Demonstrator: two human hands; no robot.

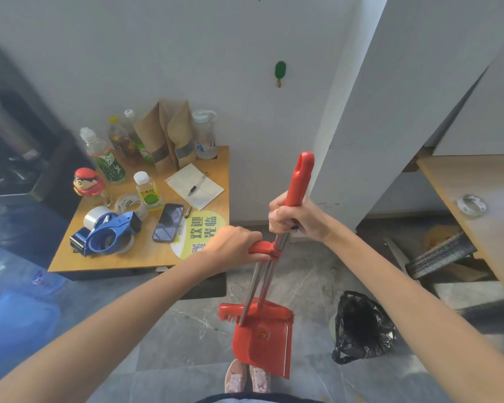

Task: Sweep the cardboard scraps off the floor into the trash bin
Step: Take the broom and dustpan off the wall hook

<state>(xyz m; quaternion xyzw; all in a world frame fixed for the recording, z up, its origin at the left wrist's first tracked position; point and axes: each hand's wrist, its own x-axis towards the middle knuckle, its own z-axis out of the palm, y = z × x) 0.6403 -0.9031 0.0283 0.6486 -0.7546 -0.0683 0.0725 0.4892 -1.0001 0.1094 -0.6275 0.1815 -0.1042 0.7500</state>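
My right hand (pixel 291 219) grips the red broom handle (pixel 300 175), held upright in front of me. My left hand (pixel 233 247) is closed on the shorter red dustpan handle (pixel 264 248), clipped beside the broom's metal shaft. Below hang the red dustpan (pixel 262 341) and the red broom bristles (pixel 230 314), nested together just above the grey floor. A trash bin lined with a black bag (pixel 361 327) stands on the floor to the right of the dustpan. No cardboard scraps show on the floor.
A low wooden table (pixel 146 257) at left holds bottles, a blue tape dispenser (pixel 105 232), a phone (pixel 168 222), a notepad and paper bags. A wooden desk (pixel 483 205) juts in at right. My pink shoes (pixel 246 379) stand behind the dustpan.
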